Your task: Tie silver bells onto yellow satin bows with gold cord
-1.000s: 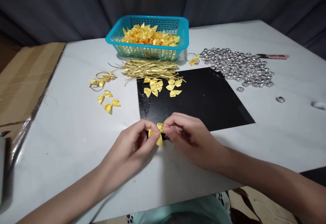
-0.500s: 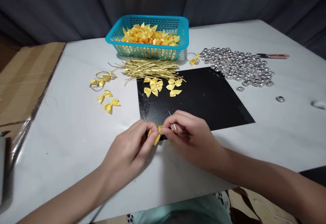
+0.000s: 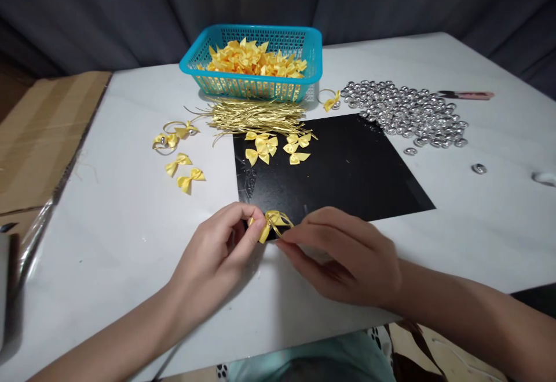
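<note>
Between finger and thumb, my left hand (image 3: 221, 243) pinches a yellow ribbon bow (image 3: 263, 233) over the front edge of a black mat (image 3: 339, 179). A gold cord (image 3: 286, 218) loops out from the bow to the right. My right hand (image 3: 347, 254) has its thumb and forefinger closed at the lower end of that loop, its other fingers curled behind. Several loose yellow bows (image 3: 260, 149) lie at the back of the mat, in front of a bundle of gold cords (image 3: 256, 116).
A teal basket (image 3: 251, 80) full of yellow bows stands at the back. Silver beads (image 3: 403, 109) are heaped at right, beside a pink-handled tool (image 3: 471, 95). Bows with cord loops (image 3: 174, 133) lie left, near cardboard (image 3: 52, 133) along the table edge.
My right hand has drawn back to the right and slightly down from the bow. The gold cord loop now shows between my hands. My left hand keeps its pinch, shifted slightly left.
</note>
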Available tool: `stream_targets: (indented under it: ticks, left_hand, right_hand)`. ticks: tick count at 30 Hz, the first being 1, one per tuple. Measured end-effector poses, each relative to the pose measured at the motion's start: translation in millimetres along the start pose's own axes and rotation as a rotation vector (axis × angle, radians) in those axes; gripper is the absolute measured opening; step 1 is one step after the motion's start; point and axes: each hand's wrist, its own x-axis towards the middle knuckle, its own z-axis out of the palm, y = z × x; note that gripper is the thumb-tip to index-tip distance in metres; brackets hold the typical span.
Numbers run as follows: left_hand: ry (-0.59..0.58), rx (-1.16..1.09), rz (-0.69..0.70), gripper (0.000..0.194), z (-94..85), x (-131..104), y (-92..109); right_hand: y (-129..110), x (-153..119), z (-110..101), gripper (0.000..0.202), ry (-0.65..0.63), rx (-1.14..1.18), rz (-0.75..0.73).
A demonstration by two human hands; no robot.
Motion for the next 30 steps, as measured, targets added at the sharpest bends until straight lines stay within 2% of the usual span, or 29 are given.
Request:
stream_targets:
  ticks: [3, 8, 15, 18, 22, 27, 30]
  left_hand:
    - [-0.017, -0.038, -0.001, 0.023, 0.4, -1.1, 1.5]
    - [-0.032, -0.062, 0.002, 0.021, -1.2, -4.1, 3.8]
    - [-0.045, 0.026, 0.075, 0.020, -1.6, -3.7, 2.7]
    - [-0.052, 0.082, 0.123, 0.020, -1.5, -3.7, 1.9]
    - [-0.065, 0.126, 0.165, 0.020, -2.9, -5.5, 1.6]
    - [-0.038, 0.138, 0.186, 0.018, -3.3, -6.5, 1.6]
    - [-0.029, 0.131, 0.177, 0.018, -2.6, -5.2, 2.0]
  right_hand:
    - [4.2, -2.2, 5.6, 0.005, -0.061, 0.042, 0.057]
    - [7.5, -3.1, 8.9, 0.009, -0.134, 0.030, 0.139]
    - [7.0, 0.3, 5.4, 0.020, -0.269, -0.091, 0.014]
    - [7.9, 1.3, 6.8, 0.019, -0.256, -0.142, -0.046]
    - [8.5, 3.1, 8.3, 0.017, -0.209, -0.191, -0.041]
    - [7.5, 4.4, 6.6, 0.016, -0.213, -0.179, 0.027]
    - [6.1, 5.3, 4.8, 0.016, -0.217, -0.095, 0.112]
